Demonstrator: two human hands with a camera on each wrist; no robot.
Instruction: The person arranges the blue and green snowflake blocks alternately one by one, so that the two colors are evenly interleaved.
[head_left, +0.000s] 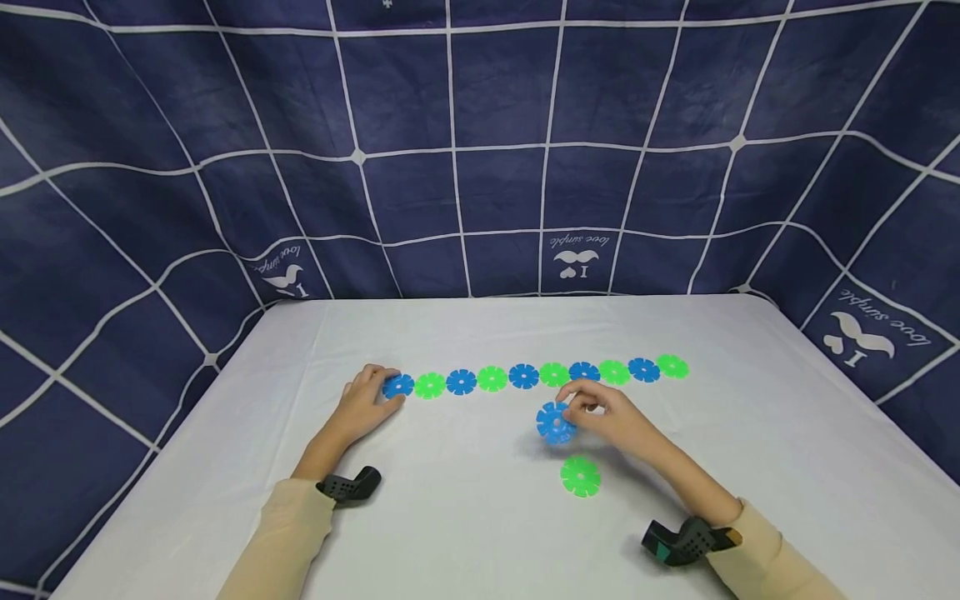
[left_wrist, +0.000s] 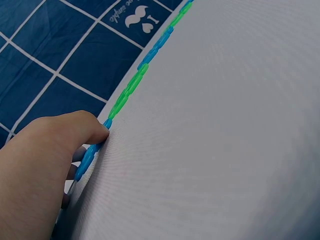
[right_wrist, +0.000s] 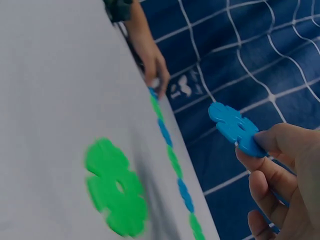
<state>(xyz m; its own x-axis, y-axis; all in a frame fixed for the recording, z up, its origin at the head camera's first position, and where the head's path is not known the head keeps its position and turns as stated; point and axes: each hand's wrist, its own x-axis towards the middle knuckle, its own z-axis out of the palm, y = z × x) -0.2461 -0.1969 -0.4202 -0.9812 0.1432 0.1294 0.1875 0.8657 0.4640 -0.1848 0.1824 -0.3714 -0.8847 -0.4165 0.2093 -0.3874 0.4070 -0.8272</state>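
A row of flat, notched plastic interlocking discs, blue and green by turns, runs across the white tabletop. My left hand point(head_left: 366, 402) grips the blue disc point(head_left: 398, 386) at the row's left end; in the left wrist view the thumb point(left_wrist: 97, 131) presses its near edge, with fingers at the far side. Between thumb and index finger, my right hand point(head_left: 606, 410) pinches another blue disc point(right_wrist: 235, 128), raised above the table in front of the row. A loose green disc point(head_left: 581, 476) lies nearer to me, below the right hand.
The white cloth-covered table point(head_left: 465, 517) ends at a dark blue curtain point(head_left: 495, 192) with white grid lines, which rises behind it and along both sides. A black wrist device point(head_left: 351, 485) sits on the left arm, another device point(head_left: 686, 542) on the right.
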